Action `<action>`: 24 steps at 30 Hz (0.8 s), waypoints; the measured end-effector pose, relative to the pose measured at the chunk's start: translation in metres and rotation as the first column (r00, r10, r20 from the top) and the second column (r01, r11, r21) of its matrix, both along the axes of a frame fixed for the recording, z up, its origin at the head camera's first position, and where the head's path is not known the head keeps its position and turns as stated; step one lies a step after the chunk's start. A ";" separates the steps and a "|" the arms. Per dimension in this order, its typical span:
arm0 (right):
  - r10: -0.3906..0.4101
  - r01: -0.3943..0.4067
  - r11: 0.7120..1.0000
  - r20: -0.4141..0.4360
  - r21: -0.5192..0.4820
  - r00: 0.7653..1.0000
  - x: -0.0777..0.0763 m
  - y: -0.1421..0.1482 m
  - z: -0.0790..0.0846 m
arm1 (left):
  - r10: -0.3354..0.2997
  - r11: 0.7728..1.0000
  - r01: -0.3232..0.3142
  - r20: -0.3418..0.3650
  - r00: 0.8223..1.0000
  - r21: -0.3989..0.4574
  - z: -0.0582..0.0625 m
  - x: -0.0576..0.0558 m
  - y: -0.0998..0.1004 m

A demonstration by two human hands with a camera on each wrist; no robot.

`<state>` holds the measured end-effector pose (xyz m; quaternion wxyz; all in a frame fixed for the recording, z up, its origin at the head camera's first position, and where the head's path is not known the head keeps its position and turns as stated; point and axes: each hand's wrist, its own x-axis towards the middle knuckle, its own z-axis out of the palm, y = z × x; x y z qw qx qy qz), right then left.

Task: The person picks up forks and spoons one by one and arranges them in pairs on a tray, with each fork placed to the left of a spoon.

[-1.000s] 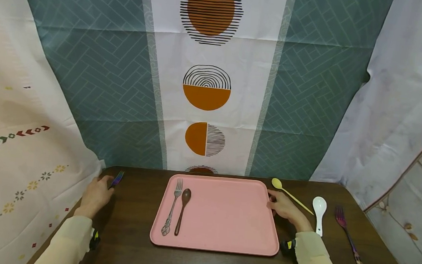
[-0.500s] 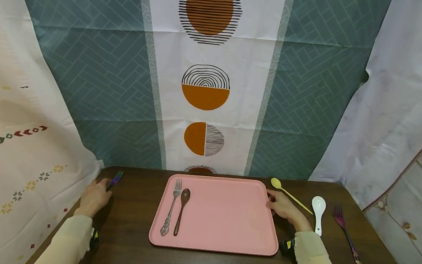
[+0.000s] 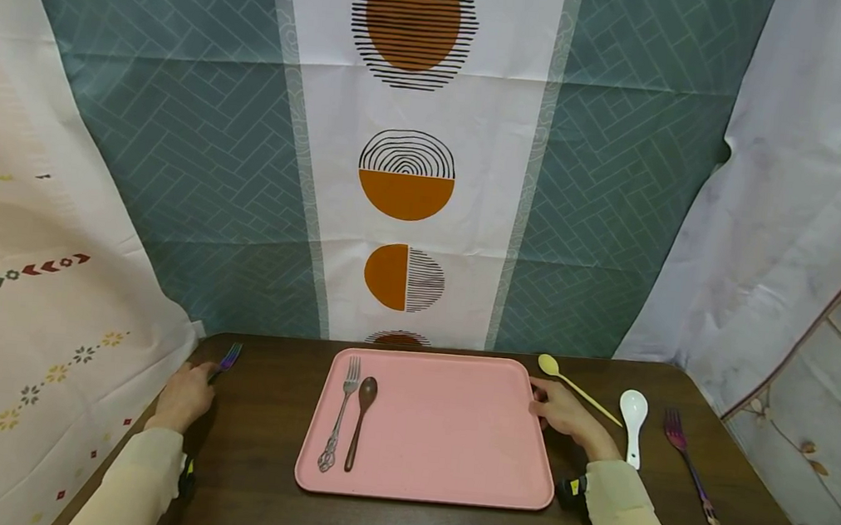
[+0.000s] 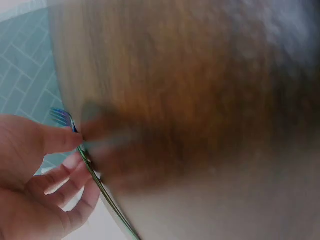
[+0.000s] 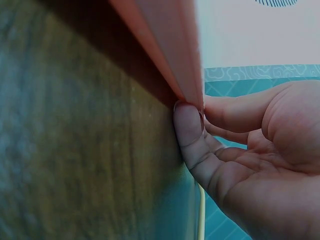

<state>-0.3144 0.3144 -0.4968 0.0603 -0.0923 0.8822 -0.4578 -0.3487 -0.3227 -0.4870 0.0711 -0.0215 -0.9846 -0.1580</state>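
Note:
On the left of the table, my left hand [image 3: 185, 396] pinches a fork with a purple-blue sheen [image 3: 230, 355] between thumb and fingers. Its tines point away from me, and in the left wrist view the thin handle [image 4: 106, 194] runs down past the fingers. My right hand [image 3: 572, 416] grips the right rim of a pink tray [image 3: 458, 433], thumb and fingers on either side of the edge in the right wrist view. A silver fork [image 3: 353, 377] with an ornate handle and a brown spoon [image 3: 367, 391] lie side by side in the tray's left part.
To the right of the tray, a long yellow spoon [image 3: 549, 365], a white spoon [image 3: 634, 409] and a purple fork [image 3: 677, 433] lie on the dark wooden table [image 3: 253, 465]. A patterned cloth [image 3: 242, 155] hangs behind the table, with light cloths at both sides.
My left hand has drawn slightly back toward me, and more of the fork shows beyond its fingers. The right hand keeps its grip on the tray. The head view has shifted slightly.

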 end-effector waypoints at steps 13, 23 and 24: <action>-0.004 0.004 1.000 -0.001 -0.002 1.000 0.000 0.000 0.001 | -0.089 0.993 0.089 0.006 0.996 -0.073 0.006 -0.007 0.000; -0.003 0.003 1.000 -0.007 0.001 1.000 -0.001 0.000 -0.002 | -0.043 0.998 0.045 0.044 0.998 -0.050 0.007 -0.010 0.000; -0.006 0.006 1.000 -0.006 0.003 1.000 -0.001 0.000 -0.002 | -0.036 0.998 0.038 0.044 0.998 -0.044 0.007 -0.010 0.001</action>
